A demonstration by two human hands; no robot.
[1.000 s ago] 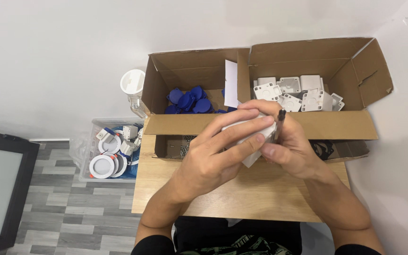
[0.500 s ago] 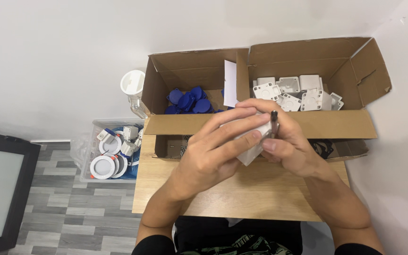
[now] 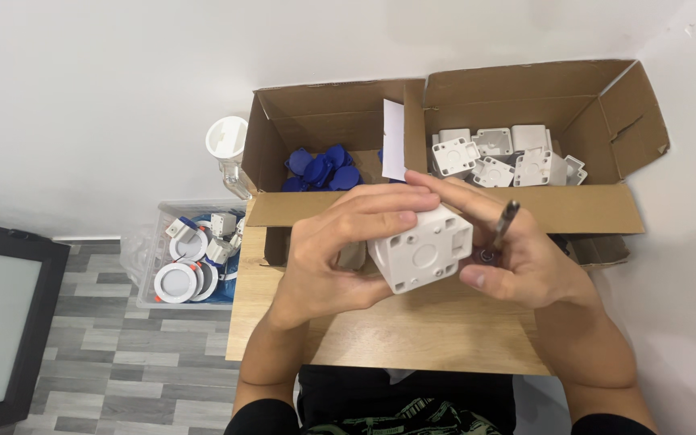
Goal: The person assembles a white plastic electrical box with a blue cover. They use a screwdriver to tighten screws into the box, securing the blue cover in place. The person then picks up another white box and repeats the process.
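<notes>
My left hand [image 3: 340, 246] grips a white square plastic box [image 3: 422, 250] from its left side, fingers laid over the top, above the wooden table [image 3: 412, 338]. The box's holed face tilts toward me. My right hand [image 3: 521, 262] is at the box's right side and holds a thin dark metal tool [image 3: 504, 222] upright between thumb and fingers. A small screw-like piece seems pinched at the box's right edge, too small to be sure.
An open cardboard box [image 3: 445, 205] at the table's back holds several blue parts [image 3: 320, 169] on the left and several white plastic boxes [image 3: 501, 153] on the right. A clear bin [image 3: 151, 278] of round white fittings stands on the floor left. A dark panel [image 3: 2, 314] is far left.
My hands have parted a little, so the white box is uncovered and turned with its holed face toward me. The tool in my right hand has shifted to the right.
</notes>
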